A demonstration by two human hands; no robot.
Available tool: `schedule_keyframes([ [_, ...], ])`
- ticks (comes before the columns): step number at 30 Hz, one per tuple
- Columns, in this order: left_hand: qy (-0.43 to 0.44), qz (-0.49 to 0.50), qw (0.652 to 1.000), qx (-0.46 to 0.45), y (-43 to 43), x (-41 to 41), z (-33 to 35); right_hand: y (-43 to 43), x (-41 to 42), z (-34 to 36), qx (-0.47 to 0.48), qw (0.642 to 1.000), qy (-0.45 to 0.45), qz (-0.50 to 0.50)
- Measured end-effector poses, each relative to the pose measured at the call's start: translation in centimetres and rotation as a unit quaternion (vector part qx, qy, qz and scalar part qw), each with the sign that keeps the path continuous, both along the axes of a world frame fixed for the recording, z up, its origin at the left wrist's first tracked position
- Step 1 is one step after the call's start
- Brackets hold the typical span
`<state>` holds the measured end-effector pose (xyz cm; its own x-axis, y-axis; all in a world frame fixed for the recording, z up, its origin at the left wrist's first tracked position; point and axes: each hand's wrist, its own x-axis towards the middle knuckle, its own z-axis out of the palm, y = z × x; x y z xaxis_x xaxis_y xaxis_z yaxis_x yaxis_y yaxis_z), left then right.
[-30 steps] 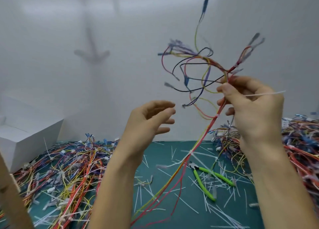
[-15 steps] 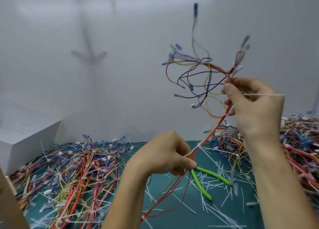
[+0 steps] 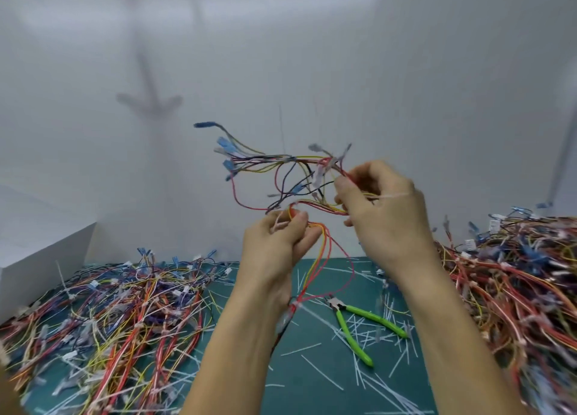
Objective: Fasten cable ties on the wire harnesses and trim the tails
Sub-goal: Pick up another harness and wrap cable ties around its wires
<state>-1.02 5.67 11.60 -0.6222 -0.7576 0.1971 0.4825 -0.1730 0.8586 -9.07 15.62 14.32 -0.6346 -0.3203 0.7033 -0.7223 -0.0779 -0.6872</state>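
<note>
Gathering the wire harness (image 3: 290, 159) into a fold: the left hand (image 3: 274, 252), which was pinching the trunk low near the tabletop (image 3: 312, 383) a moment ago, is now holding it just beside the right hand (image 3: 387, 221), and the branched ends are swinging leftward — probably shortening the bundle for the next tie. Both grips are clamped on the wires, the right also pinching a white cable tie (image 3: 395, 195) whose untrimmed tail is jutting right. Motion blur and curled fingers are hiding whether the tie is encircling the wires; the green cutters (image 3: 376, 319) are lying untouched below.
</note>
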Motion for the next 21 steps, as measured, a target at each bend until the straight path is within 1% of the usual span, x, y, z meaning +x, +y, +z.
schedule_keyframes([
  [2, 0.072, -0.024, 0.995, 0.069, -0.2, 0.2, 0.6, -0.5, 0.4, -0.2, 0.051, 0.998, 0.022, 0.017],
  [4, 0.102, -0.038, 0.991, 0.079, -0.6, 0.4, 0.9, -1.0, 0.7, -0.4, 0.099, 0.994, 0.044, 0.023],
  [5, 0.100, -0.039, 0.992, 0.070, -0.9, 0.6, 0.9, -1.2, 0.8, -0.6, 0.112, 0.992, 0.048, 0.028],
  [7, 0.054, -0.019, 0.998, 0.028, -1.8, 0.8, 0.3, -1.6, 0.7, -1.0, 0.097, 0.994, 0.032, 0.037],
  [9, -0.034, -0.002, 0.999, -0.022, -3.1, 1.2, -0.8, -2.0, 0.5, -1.6, 0.062, 0.998, -0.005, 0.033],
  [10, -0.080, -0.004, 0.996, -0.032, -3.8, 1.4, -1.4, -2.2, 0.3, -1.9, 0.053, 0.998, -0.019, 0.028],
  [12, -0.143, -0.018, 0.989, -0.016, -5.1, 1.7, -2.7, -2.8, -0.1, -2.8, 0.046, 0.997, -0.056, 0.026],
  [15, -0.193, -0.021, 0.981, 0.020, -6.6, 1.7, -4.2, -4.2, -0.6, -4.2, 0.039, 0.991, -0.120, 0.037],
  [18, -0.249, -0.007, 0.968, 0.017, -7.3, 1.6, -5.3, -5.3, -0.9, -5.6, 0.076, 0.990, -0.117, 0.005],
  [21, -0.313, 0.009, 0.949, -0.029, -7.8, 1.7, -6.4, -5.9, -1.3, -6.9, 0.136, 0.983, -0.108, -0.052],
])
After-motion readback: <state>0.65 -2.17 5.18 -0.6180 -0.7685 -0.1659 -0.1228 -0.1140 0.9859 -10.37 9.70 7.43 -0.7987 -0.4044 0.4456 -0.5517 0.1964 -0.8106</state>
